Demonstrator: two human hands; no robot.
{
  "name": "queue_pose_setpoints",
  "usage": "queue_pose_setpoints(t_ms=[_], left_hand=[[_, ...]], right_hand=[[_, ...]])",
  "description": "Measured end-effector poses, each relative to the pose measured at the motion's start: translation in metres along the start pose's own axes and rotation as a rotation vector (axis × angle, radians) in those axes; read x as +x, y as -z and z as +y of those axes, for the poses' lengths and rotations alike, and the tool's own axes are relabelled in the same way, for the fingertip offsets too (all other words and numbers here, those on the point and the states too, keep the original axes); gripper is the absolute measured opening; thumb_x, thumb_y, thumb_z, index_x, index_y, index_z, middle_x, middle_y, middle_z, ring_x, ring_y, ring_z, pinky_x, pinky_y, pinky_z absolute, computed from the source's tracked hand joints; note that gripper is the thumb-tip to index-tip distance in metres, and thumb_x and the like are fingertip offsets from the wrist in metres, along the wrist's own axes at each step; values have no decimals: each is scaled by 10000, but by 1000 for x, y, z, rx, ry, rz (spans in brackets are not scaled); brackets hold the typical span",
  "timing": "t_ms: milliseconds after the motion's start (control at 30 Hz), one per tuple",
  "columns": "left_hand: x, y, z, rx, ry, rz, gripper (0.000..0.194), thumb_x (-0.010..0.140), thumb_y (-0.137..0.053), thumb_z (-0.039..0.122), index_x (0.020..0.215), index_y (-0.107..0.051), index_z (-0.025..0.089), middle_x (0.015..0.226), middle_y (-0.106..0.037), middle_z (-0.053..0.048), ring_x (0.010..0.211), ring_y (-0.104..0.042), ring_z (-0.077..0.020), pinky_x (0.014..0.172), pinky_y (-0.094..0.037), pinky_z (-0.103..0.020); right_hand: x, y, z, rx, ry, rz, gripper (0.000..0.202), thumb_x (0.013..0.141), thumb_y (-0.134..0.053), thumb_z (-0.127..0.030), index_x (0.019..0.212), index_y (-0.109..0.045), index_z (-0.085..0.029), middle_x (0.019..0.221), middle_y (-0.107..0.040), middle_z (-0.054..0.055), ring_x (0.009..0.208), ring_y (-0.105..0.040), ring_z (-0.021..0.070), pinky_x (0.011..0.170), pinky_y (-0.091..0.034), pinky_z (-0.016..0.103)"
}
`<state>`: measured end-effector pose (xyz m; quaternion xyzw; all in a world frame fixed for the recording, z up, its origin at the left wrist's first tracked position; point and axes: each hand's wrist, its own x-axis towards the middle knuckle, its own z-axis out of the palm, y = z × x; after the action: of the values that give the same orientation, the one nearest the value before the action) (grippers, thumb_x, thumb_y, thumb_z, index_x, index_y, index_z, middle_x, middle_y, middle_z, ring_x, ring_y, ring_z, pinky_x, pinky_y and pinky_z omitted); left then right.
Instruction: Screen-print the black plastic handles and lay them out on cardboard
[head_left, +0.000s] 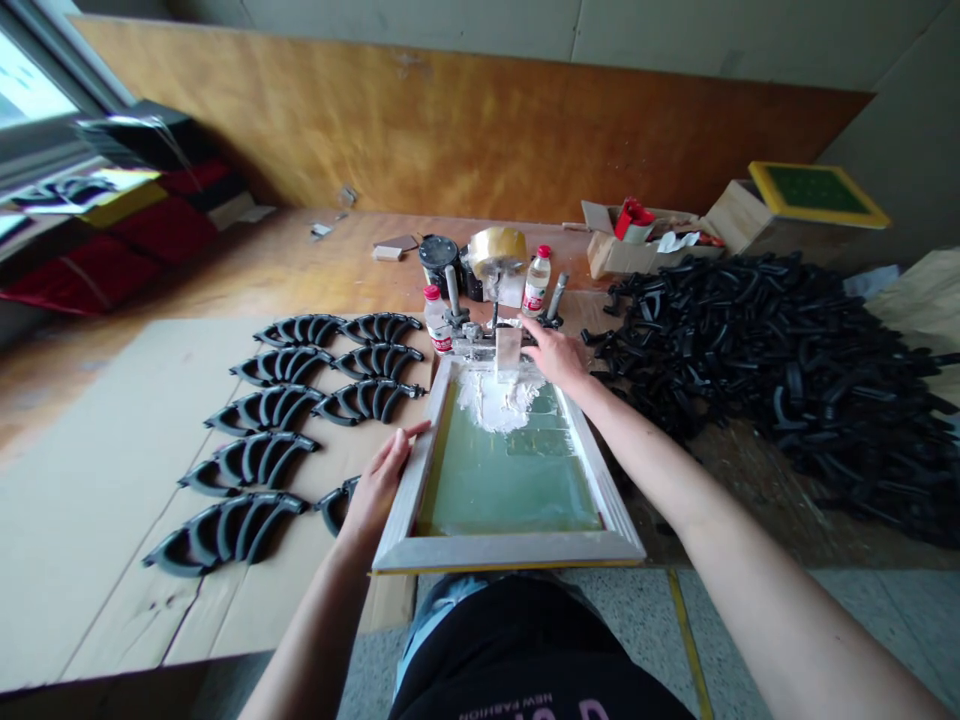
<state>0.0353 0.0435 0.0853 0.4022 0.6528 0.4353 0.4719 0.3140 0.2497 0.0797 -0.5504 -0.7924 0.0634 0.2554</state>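
Observation:
A screen frame [517, 548] with green mesh lies in front of me, clamped at its far end to a metal fixture. White paste [499, 400] is smeared over the far part of the mesh. My left hand [384, 475] rests against the frame's left side, fingers stretched out. At the far end, my right hand [553, 352] has its fingers around the right side of a pale, flat squeegee [508, 352], which stands upright in the paste.
Rows of curved black parts [274, 410] lie on cardboard [97, 440] at left. A large pile of black parts [750, 350] covers the right. Bottles [537, 282], a dark jar [438, 255] and an open box [604, 255] stand behind the fixture.

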Motion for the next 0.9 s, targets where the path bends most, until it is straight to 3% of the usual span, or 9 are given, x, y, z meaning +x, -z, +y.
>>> queue_pose_setpoints(t_ms=[100, 167, 233, 300, 400, 533, 633, 733, 900], left_hand=[[10, -6, 32, -193, -104, 1, 601, 839, -484, 682, 1143, -680, 203, 1027, -697, -50, 774, -622, -164, 652, -498, -245], [22, -14, 54, -363, -229, -8, 565, 836, -516, 657, 1140, -658, 203, 1014, -695, -48, 793, -637, -160, 659, -508, -240], [33, -24, 72, -473, -286, -9, 538, 816, -570, 623, 1132, -642, 194, 977, -697, -53, 807, -653, -166, 636, -515, -236], [41, -34, 78, -529, -262, 37, 520, 805, -594, 601, 1123, -630, 191, 917, -698, -50, 786, -661, -162, 594, -513, -224], [37, -52, 58, -571, -147, 106, 496, 824, -577, 596, 1112, -609, 192, 910, -710, -54, 739, -664, -143, 566, -512, -212], [8, -82, -2, -446, 301, -198, 517, 834, -601, 567, 1161, -595, 168, 1121, -709, -148, 831, -708, -215, 581, -550, -277], [-11, -87, -39, -449, 430, -183, 432, 863, -581, 513, 1094, -622, 150, 1151, -702, -153, 879, -712, -231, 594, -554, -284], [-15, -49, -72, -404, 428, -13, 394, 876, -534, 478, 928, -662, 109, 943, -741, -136, 738, -701, -196, 554, -529, -258], [-16, 77, -152, -122, 560, 501, 459, 875, -364, 448, 645, -616, 140, 597, -666, -91, 500, -597, -168, 450, -461, -256]], right_hand=[[-12, 13, 41, 37, -249, 129, 342, 912, -547, -287, 1245, -611, -239, 886, -719, 41, 795, -641, 211, 772, -466, 318], [-33, 9, 60, 91, -351, 111, 258, 914, -516, -259, 1108, -666, -179, 840, -713, 55, 770, -630, 203, 756, -460, 302], [-57, -7, 64, 151, -308, 17, 221, 887, -572, -260, 1049, -679, -154, 862, -712, 64, 801, -623, 197, 770, -459, 291], [-79, -29, 54, 189, -100, -118, 328, 823, -689, -279, 1132, -660, -170, 959, -705, 66, 895, -614, 200, 835, -456, 304], [-101, -52, 23, 142, 163, -249, 408, 782, -761, -252, 1175, -655, -232, 1058, -667, 63, 1007, -574, 214, 919, -434, 359], [-123, -56, -31, 64, 170, -130, 145, 860, -691, -261, 993, -714, -209, 914, -626, 61, 952, -545, 213, 875, -443, 354], [-140, -56, -61, 105, 444, -126, 159, 916, -619, -315, 1015, -705, -225, 865, -619, 46, 918, -545, 200, 853, -442, 335], [-141, -55, -43, 151, 497, -191, 182, 958, -551, -289, 1067, -689, -241, 932, -657, 31, 911, -578, 168, 852, -451, 298], [-124, -35, 82, -190, -263, -154, 310, 897, -565, -129, 1200, -628, -143, 1158, -647, 147, 1106, -575, 239, 929, -444, 336]])
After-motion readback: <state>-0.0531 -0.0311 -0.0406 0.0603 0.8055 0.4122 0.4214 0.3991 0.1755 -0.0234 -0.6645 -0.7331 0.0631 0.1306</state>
